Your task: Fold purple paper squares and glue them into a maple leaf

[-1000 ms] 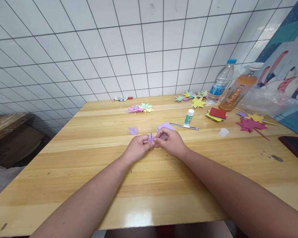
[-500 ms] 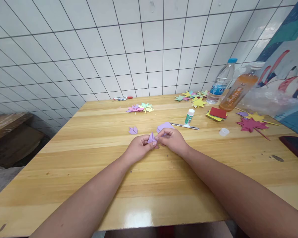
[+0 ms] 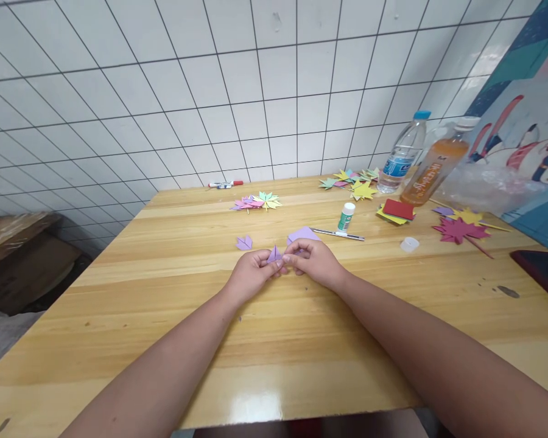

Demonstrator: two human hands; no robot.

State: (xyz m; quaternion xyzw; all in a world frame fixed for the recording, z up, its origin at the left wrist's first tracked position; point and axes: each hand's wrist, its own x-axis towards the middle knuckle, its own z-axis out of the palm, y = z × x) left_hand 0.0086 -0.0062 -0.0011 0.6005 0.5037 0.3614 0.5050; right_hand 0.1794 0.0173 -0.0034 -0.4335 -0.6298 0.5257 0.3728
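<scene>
We pinch the folded purple paper point(image 3: 274, 255) between two hands: the left hand point(image 3: 250, 272) grips its left and near edge, thumb on top, and the right hand point(image 3: 318, 263) has thumb and index finger closed at its right-hand corner. Neither hand is farther from it; both touch it. Its point faces away from us toward the tiled wall, a crease running along that same line, and our fingers hide its lower part.

Farthest left from the grip, near the wall, lie the markers point(image 3: 226, 184). Just beyond and left of our left fingertips we have a small purple folded piece point(image 3: 245, 243), and farther out a cluster of paper leaves point(image 3: 256, 201). Just past the right fingers lies a purple sheet point(image 3: 304, 233), its near edge partly covered by our right hand. To its right, a pen point(image 3: 338, 234) lies crosswise, with an upright glue stick point(image 3: 346, 217) just beside it. Well off to the right of the grip we see a red and yellow paper stack point(image 3: 398, 210), a small translucent cap point(image 3: 410, 244), the orange drink bottle point(image 3: 433, 173) and a dark red leaf point(image 3: 459, 230).
</scene>
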